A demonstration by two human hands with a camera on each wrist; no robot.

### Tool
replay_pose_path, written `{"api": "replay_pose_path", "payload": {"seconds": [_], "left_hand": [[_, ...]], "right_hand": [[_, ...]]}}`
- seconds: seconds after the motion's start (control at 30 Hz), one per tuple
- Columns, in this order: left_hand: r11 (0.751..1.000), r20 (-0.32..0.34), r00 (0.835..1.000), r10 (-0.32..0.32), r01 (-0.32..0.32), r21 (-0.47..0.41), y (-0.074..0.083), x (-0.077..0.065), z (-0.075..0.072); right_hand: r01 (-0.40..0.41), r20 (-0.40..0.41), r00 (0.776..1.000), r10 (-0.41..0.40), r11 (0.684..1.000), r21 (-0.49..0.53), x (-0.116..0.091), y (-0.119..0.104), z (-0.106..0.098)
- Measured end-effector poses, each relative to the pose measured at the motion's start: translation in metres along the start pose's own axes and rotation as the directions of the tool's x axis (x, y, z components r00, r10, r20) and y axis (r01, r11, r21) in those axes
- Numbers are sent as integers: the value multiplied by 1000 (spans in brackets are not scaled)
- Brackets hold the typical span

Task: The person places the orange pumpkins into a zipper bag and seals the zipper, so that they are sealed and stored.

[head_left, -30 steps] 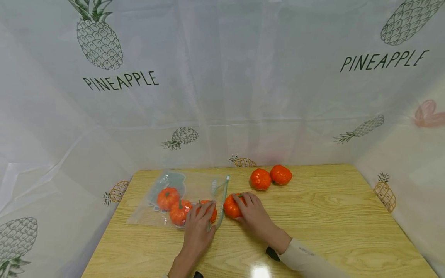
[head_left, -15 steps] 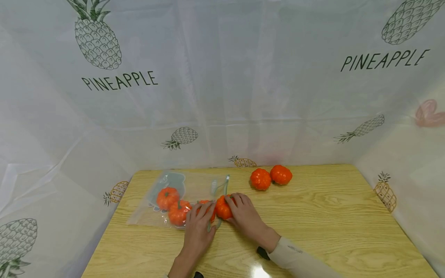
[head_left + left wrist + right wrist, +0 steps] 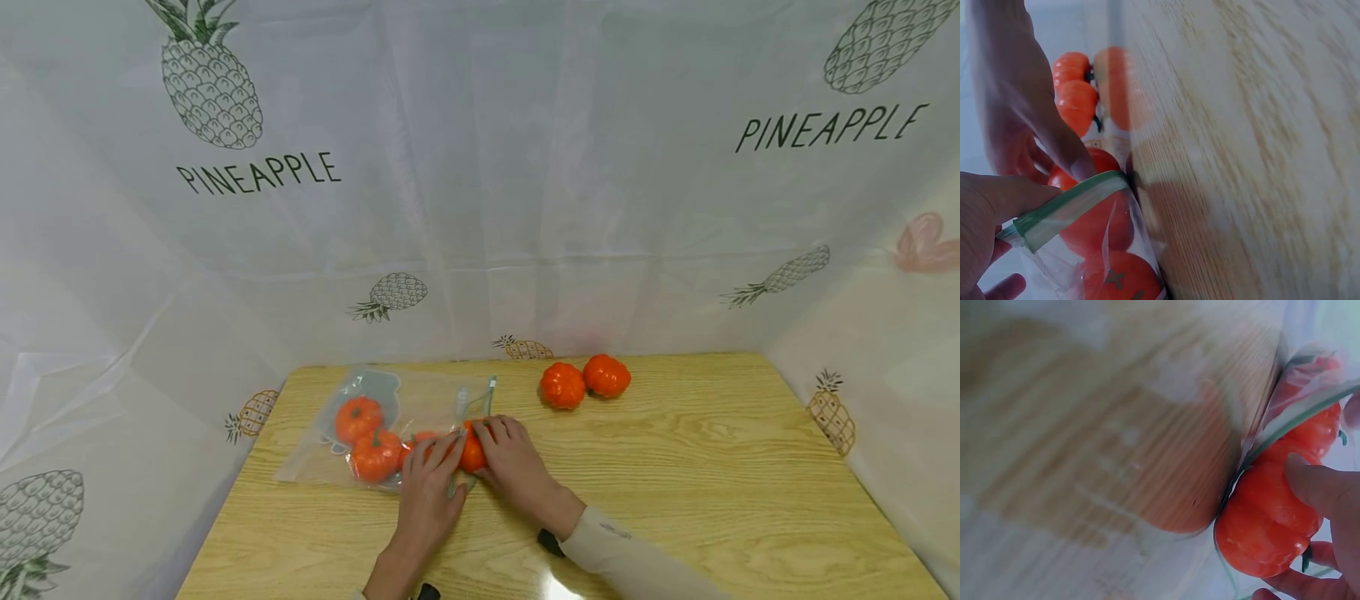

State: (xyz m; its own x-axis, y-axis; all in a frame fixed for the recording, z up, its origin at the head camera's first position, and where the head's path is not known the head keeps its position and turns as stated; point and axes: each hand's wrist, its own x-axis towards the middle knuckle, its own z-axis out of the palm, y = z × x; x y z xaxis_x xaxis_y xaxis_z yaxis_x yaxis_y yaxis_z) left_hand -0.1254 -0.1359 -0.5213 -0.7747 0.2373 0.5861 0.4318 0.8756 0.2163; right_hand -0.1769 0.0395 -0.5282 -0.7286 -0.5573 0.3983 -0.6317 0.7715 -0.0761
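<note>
Head view: two loose pumpkins [image 3: 584,382] beyond hands [image 3: 472,475].

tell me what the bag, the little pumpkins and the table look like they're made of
Bag: thin clear plastic film with a green zip strip; the pumpkins show through it and it crinkles.
Pumpkins: probably moulded plastic or foam, smooth and slightly glossy, uniformly bright orange with green stems; likely not real.
Table: pale wood grain with a shiny glare spot, so varnished wood or laminate; the pictures cannot settle which.
</note>
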Motion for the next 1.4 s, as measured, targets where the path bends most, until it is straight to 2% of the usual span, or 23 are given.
{"api": "replay_pose_path", "payload": {"seconds": [0.17, 0.3, 0.5, 0.73, 0.9, 1.4], "left_hand": [[1000, 28, 999, -19, 20, -16, 0, 1, -1], [1000, 41, 999, -23, 24, -17, 1, 2, -2], [1000, 23, 1000, -15, 15, -16, 1, 2, -3], [1000, -4, 1000, -3, 3, -17, 0, 1, -3], [1000, -3, 1000, -7, 7, -22, 1, 1, -4], [1000, -4, 1000, 4, -4, -19, 0, 2, -4]], "right_hand": [[-8, -7, 1000, 8, 1000, 15, 4, -7, 0], [-29, 31, 999, 29, 1000, 12, 8, -12, 0], [-48, 82, 996, 46, 999, 24, 10, -14, 2], [-94, 74, 993, 88, 992, 86, 4, -9, 3], [-133, 74, 989, 127, 988, 84, -1, -5, 1], [-129, 92, 988, 123, 990, 60, 7, -7, 3]]}}
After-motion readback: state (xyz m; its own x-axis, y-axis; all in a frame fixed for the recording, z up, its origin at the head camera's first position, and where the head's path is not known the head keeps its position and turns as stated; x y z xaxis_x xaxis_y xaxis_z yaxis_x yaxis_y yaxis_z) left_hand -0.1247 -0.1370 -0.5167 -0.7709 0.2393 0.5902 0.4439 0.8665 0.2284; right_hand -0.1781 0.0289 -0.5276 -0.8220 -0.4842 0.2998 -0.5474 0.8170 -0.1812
